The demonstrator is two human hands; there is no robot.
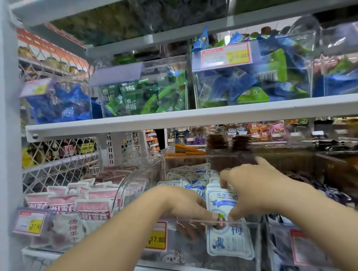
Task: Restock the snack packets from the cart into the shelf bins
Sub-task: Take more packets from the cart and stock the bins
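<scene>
Right hand (pixel 254 188) grip grasping white-blue packet (pixel 222 203) in clear bin (pixel 250 224); left hand (pixel 182 202) grip: cannot tell

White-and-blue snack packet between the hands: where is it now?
Head view, lower centre: the white-and-blue snack packet stands at the front of the clear plastic bin, right of the yellow price tag.

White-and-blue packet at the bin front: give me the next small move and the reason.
Probably seat it and let go: the left hand and right hand hold the white-and-blue packet upright at the front wall of the clear bin, with matching packets standing behind.
</scene>
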